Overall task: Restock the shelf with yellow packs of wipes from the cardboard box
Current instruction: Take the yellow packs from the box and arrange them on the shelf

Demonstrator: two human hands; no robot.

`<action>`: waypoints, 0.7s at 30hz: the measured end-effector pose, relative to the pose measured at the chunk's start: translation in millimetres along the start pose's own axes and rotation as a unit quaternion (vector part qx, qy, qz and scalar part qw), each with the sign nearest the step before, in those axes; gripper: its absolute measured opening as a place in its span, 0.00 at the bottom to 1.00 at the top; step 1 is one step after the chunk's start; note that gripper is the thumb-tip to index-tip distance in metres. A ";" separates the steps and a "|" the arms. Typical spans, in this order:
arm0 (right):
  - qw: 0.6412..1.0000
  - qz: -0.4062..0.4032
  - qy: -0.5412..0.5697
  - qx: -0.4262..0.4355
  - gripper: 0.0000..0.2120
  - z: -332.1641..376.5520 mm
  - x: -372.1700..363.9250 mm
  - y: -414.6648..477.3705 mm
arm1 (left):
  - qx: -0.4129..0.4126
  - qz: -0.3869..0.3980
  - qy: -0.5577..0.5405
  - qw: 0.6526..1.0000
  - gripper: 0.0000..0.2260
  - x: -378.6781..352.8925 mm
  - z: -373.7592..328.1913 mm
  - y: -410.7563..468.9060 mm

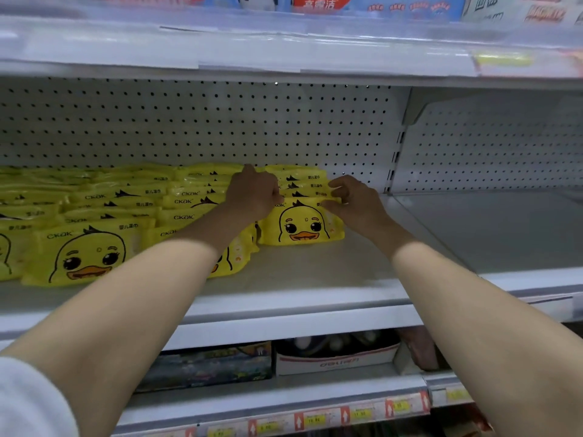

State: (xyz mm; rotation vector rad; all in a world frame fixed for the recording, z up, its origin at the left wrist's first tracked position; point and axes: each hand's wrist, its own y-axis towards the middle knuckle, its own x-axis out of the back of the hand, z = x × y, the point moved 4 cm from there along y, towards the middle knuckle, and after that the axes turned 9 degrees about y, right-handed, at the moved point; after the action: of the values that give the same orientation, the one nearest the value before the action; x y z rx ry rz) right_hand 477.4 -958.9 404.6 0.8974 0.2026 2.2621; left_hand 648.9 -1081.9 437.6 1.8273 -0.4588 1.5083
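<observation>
Yellow packs of wipes with a duck face stand in rows on the white shelf [315, 272]. The rightmost row [303, 227] has its front pack facing me. My left hand [252, 193] rests curled on the top left edge of that row, fingers closed against the packs. My right hand [353, 198] pinches the top right corner of the front pack with bent fingers. More rows of packs [94, 234] fill the shelf to the left. The cardboard box is not in view.
A perforated white back panel [220, 121] stands behind the packs. A shelf bracket and upright [397, 159] divide off the bay on the right [489, 228]. Boxed goods [334, 357] sit on the lower shelf, with price tags [347, 414] along its edge.
</observation>
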 end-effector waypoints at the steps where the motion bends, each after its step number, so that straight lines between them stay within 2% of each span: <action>1: 1.000 0.006 0.000 -0.005 0.23 1.3 1.3 -2.1 | 0.011 -0.001 0.001 1.000 0.09 -0.4 -2.4 -3.2; 6: 1.000 0.019 -0.023 0.006 0.29 14.6 11.2 -14.0 | 0.043 -0.020 -0.019 0.999 0.14 8.9 -15.0 -23.6; 12: 0.991 0.059 -0.113 0.033 0.32 43.0 21.9 -38.8 | 0.067 -0.026 -0.114 0.991 0.22 28.1 -28.2 -68.1; 16: 0.971 0.089 -0.214 0.050 0.35 69.3 21.1 -79.8 | 0.137 0.008 -0.104 0.985 0.25 31.3 -31.2 -113.1; 18: 0.962 0.080 -0.250 0.073 0.33 80.0 22.8 -109.7 | 0.166 -0.010 -0.076 0.983 0.23 35.6 -31.8 -149.4; 21: 0.956 0.101 -0.259 0.090 0.33 89.2 21.6 -159.1 | 0.164 -0.062 -0.050 0.983 0.27 39.2 -31.5 -210.5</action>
State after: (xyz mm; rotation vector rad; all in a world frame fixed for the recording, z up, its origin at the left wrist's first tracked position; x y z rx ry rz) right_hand 610.8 -834.1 424.1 1.6372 0.0809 2.1213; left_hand 777.3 -909.2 414.6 2.1500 -0.1432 1.4761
